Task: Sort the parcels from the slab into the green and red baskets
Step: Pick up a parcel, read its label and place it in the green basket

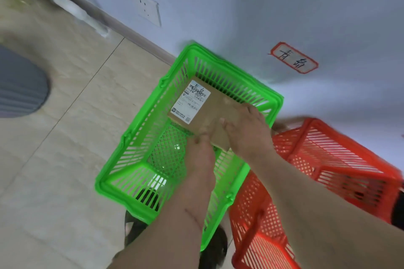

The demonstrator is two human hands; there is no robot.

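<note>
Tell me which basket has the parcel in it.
The green basket, left of the red basket: the cardboard parcel sits inside it under both hands.

A pale blue-white wall (240, 2) carrying a white socket plate (145, 8) and a red-bordered handwritten label (294, 58) meets a beige tiled floor (54, 137) along a brown skirting board (131, 35), near a grey ribbed mat (19, 87).

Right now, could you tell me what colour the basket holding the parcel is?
Bright green basket, seen in the head view; the parcel lies inside.
</note>
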